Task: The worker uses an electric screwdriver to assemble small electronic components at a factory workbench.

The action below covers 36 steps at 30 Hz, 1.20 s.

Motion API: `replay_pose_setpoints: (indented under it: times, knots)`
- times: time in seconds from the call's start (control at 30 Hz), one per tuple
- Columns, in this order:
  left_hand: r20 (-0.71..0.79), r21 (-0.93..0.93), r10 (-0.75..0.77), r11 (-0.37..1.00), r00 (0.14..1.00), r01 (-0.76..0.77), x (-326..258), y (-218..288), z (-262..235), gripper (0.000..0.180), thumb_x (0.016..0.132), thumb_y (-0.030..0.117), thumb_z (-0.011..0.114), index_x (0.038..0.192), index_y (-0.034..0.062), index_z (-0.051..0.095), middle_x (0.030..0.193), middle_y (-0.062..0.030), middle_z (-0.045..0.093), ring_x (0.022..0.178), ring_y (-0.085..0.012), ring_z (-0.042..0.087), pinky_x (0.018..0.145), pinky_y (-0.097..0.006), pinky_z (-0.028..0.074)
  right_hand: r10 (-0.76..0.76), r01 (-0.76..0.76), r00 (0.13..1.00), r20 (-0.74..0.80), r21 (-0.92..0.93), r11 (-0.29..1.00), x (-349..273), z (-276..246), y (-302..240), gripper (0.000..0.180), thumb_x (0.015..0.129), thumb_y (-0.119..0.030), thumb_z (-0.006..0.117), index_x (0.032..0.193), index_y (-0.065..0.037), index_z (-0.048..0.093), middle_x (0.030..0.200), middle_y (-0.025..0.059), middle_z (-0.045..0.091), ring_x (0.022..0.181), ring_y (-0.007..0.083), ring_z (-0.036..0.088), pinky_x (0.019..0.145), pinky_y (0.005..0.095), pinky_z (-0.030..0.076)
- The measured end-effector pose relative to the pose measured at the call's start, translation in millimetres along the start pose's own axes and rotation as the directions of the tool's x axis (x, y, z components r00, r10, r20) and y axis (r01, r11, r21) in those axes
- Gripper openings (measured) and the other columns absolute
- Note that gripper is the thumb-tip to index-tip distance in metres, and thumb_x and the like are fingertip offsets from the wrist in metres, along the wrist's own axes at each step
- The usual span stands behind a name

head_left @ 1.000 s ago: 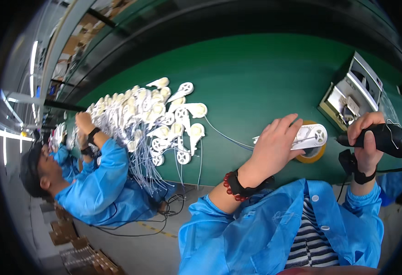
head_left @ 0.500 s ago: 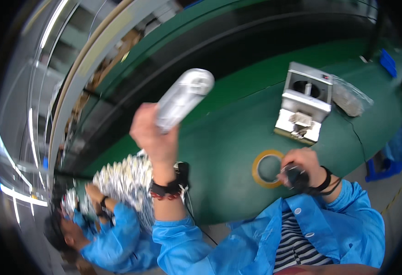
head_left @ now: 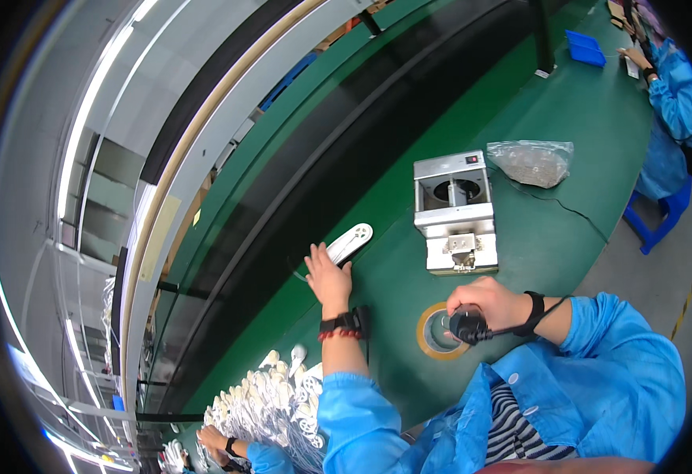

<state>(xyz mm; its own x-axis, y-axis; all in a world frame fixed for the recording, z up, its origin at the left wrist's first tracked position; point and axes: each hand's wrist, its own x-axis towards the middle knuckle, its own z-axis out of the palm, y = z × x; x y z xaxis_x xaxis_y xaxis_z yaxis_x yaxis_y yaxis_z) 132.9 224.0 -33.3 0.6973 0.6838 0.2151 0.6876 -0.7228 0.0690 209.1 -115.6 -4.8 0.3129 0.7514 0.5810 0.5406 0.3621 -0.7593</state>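
Note:
A white elongated casing with rounded ends [head_left: 354, 239] lies at the far side of the green bench, on the left. My left hand [head_left: 328, 278] rests over its near end, fingers stretched out and apart; a thin cord shows beside them. My right hand [head_left: 488, 306] is wrapped round a black corded hand tool [head_left: 470, 325], end-on to me, so its tip is hidden. Just below that hand, a roll of yellowish tape [head_left: 426, 338] lies flat on the bench, partly covered by the tool.
A silver boxy machine [head_left: 455, 217] stands mid-bench, with a clear bag of small parts [head_left: 537, 164] behind it to the right. Piled white cords and parts [head_left: 271, 407] lie at lower left near another person's hand. A blue tray [head_left: 585, 49] sits far right, near a co-worker.
My left hand has brought the white casing down from the air onto the bench's far side, and its fingers have spread. My right hand still grips the black tool. The view has turned.

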Motion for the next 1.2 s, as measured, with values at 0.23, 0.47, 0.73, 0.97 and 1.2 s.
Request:
replay_pose_setpoints:
  times: [0.23,0.47,0.73,0.97,1.2]
  knots:
    - [0.152,-0.963,0.723,-0.045,0.673,0.266,-156.6,44.1,-150.5,0.053,0.093,0.015,0.064,0.139,0.0034,0.041,0.110,-0.0122,0.065,0.097,-0.0262,0.063,0.086,-0.039,0.050,0.161,-0.335,0.935,0.317,0.632,0.699,-5.7,-71.9,-38.9,0.018,0.087,-0.017,0.073,0.090,-0.005,0.061,0.097,0.0142,0.069,0.088,0.0232,0.067,0.077,0.0320,0.052]
    - [-0.302,-0.950,0.952,-0.305,0.052,0.071,-220.1,71.3,-196.1,0.042,0.099,0.033,0.052,0.111,-0.0066,0.058,0.113,-0.0240,0.061,0.095,-0.0364,0.061,0.077,-0.045,0.049,-0.704,-0.336,0.281,0.653,0.754,0.565,15.7,-77.0,-106.0,0.030,0.093,-0.021,0.061,0.104,0.006,0.056,0.141,0.0257,0.045,0.087,0.0432,0.060,0.072,0.0420,0.052]
    - [-0.184,-0.983,0.965,-0.183,0.186,-0.022,-256.0,-9.5,-183.0,0.030,0.093,0.023,0.061,0.109,-0.0021,0.064,0.109,-0.0164,0.066,0.090,-0.0341,0.063,0.077,-0.043,0.049,-0.692,-0.068,0.352,0.631,0.754,0.653,12.4,-108.3,-169.5,0.026,0.099,-0.010,0.046,0.098,0.013,0.058,0.123,0.0247,0.055,0.074,0.0295,0.054,0.065,0.0396,0.043]
    - [-0.390,-0.913,0.854,-0.309,0.344,-0.267,-251.5,-14.9,-149.3,0.045,0.094,0.027,0.066,0.128,-0.0016,0.059,0.125,-0.0143,0.063,0.117,-0.0414,0.057,0.099,-0.053,0.044,-0.732,0.085,0.455,0.506,0.794,0.602,-4.8,-117.8,-146.5,0.030,0.095,-0.027,0.061,0.099,0.003,0.062,0.117,0.0229,0.061,0.084,0.0318,0.062,0.067,0.0404,0.049]
    - [0.116,-0.780,0.433,0.597,0.894,-0.188,-165.9,44.8,-83.9,0.015,0.093,0.010,0.065,0.105,0.0018,0.066,0.090,-0.0121,0.069,0.080,-0.0223,0.066,0.073,-0.030,0.051,-0.123,-0.083,0.953,0.278,0.627,0.774,44.7,-48.1,-69.6,0.020,0.084,-0.015,0.074,0.099,-0.005,0.064,0.099,0.0099,0.066,0.092,0.0188,0.065,0.077,0.0337,0.054]
